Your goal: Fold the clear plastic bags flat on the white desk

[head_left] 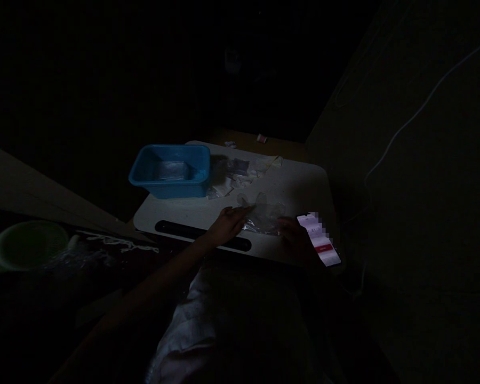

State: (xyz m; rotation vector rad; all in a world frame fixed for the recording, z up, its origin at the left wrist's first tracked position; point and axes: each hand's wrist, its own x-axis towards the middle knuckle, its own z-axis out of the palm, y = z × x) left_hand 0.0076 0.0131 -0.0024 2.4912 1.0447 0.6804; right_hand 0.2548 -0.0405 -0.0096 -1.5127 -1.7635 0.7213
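Observation:
A crumpled piece of clear plastic film [262,216], with rounded lobes along its far side, lies on a small white table [300,184]. From the left, my left hand [228,224] rests on it with fingers stretched out flat. My right hand [294,234] is at the film's right edge, its fingers deep in shadow, so whether they grip it is unclear. Just right of that hand lies a lit phone [318,240], partly covered by the hand and forearm. Farther back are more clear plastic packets [234,173].
A blue plastic basin [170,184] stands at the table's left, with something clear inside. A dark slot [180,229] runs along the near edge. A green round container [32,245] is at lower left. A white cable [420,109] hangs on the right wall. The room is very dark.

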